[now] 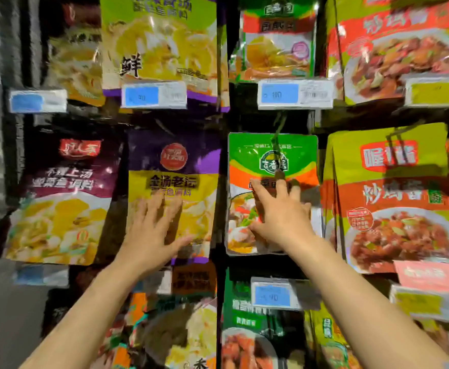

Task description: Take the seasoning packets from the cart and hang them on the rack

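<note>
Two bare arms reach up to the rack. The left hand [154, 227] lies flat, fingers apart, on the yellow packet [172, 198]. The right hand [279, 211] presses the green packet [272, 161], fingers spread. It should push gently so the packet hangs straight on its hook [278, 134].

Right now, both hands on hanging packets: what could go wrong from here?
1. The right hand presses the green packet just below its hook. An upward push might slip it off the hook.
2. The left hand lies flat on the purple-and-yellow packet, not gripping it. If that one comes loose, it would probably drop.
3. The packets hang close together, so swinging one may knock the red-and-green packet beside it.
</note>
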`<control>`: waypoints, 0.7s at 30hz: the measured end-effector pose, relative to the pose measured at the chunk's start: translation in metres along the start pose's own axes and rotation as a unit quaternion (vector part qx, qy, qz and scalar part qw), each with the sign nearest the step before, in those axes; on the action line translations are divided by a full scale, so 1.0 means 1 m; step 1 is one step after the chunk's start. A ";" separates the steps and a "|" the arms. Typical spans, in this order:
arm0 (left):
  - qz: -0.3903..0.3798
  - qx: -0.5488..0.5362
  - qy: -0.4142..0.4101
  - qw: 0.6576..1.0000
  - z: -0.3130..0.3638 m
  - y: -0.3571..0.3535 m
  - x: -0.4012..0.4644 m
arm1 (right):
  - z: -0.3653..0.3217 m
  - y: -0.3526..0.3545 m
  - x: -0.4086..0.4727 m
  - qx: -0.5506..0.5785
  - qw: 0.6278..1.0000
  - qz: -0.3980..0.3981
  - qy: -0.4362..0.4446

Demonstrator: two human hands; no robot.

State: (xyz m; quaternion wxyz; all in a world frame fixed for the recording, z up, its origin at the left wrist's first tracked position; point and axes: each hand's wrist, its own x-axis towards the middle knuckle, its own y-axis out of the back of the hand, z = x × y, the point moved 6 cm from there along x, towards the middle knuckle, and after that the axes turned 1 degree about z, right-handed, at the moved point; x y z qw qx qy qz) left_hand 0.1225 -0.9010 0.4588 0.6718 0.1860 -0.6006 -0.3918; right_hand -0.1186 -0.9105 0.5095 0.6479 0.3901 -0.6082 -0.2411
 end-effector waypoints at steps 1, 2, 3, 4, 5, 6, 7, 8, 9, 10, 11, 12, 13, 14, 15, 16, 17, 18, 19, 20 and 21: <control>-0.025 0.002 0.003 1.000 -0.002 -0.006 0.003 | -0.003 -0.002 0.000 -0.007 1.000 0.006 -0.013; -0.036 0.002 -0.001 0.999 -0.001 -0.010 0.005 | -0.004 -0.003 -0.001 -0.012 1.000 0.014 -0.020; -0.034 -0.001 -0.007 0.999 -0.001 -0.011 0.006 | -0.006 -0.004 -0.001 -0.015 0.999 0.024 -0.025; -0.028 -0.009 -0.016 0.999 -0.001 -0.011 0.006 | -0.007 -0.004 -0.003 -0.018 0.999 0.035 -0.027; -0.026 -0.020 -0.021 0.999 0.000 -0.011 0.005 | -0.008 -0.004 -0.004 -0.023 0.998 0.040 -0.030; -0.024 -0.033 -0.025 0.999 -0.002 -0.012 0.004 | -0.009 -0.004 -0.005 -0.027 0.998 0.045 -0.031; -0.021 -0.046 -0.029 0.998 -0.002 -0.011 0.003 | -0.010 -0.004 -0.006 -0.030 0.998 0.045 -0.033; -0.011 -0.057 -0.035 0.998 -0.003 -0.011 0.002 | -0.010 -0.003 -0.007 -0.032 0.998 0.046 -0.031; 0.008 -0.064 -0.039 0.997 -0.003 -0.008 0.000 | -0.011 -0.002 -0.009 -0.034 0.998 0.042 -0.033; 0.029 -0.068 -0.041 0.996 -0.003 -0.004 -0.002 | -0.011 0.000 -0.010 -0.025 0.998 0.040 -0.033; 0.045 -0.069 -0.042 0.996 -0.002 0.000 -0.004 | -0.010 0.003 -0.013 -0.008 0.999 0.035 -0.035; 0.060 -0.070 -0.042 0.995 0.000 0.005 -0.006 | -0.009 0.005 -0.017 0.009 0.999 0.035 -0.033; 0.068 -0.072 -0.042 0.994 0.003 0.009 -0.010 | -0.010 0.008 -0.021 0.022 0.999 0.033 -0.027; 0.081 -0.077 -0.045 0.993 0.006 0.014 -0.014 | -0.009 0.010 -0.026 0.032 0.999 0.034 -0.018; 0.097 -0.082 -0.053 0.990 0.011 0.021 -0.017 | -0.010 0.014 -0.031 0.033 0.999 0.030 -0.011; 0.113 -0.089 -0.066 0.987 0.016 0.028 -0.019 | -0.010 0.016 -0.035 0.034 0.999 0.031 -0.001; 0.126 -0.096 -0.076 0.984 0.021 0.035 -0.023 | -0.012 0.020 -0.042 0.035 0.999 0.026 0.004; 0.138 -0.104 -0.082 0.982 0.027 0.043 -0.026 | -0.012 0.024 -0.048 0.039 0.999 0.028 0.011; 0.145 -0.109 -0.086 0.980 0.033 0.051 -0.031 | -0.013 0.030 -0.055 0.043 0.999 0.028 0.017; 0.155 -0.120 -0.086 0.977 0.038 0.059 -0.035 | -0.012 0.035 -0.060 0.057 0.998 0.032 0.024; 0.167 -0.135 -0.084 0.973 0.044 0.068 -0.040 | -0.012 0.044 -0.067 0.061 0.997 0.035 0.025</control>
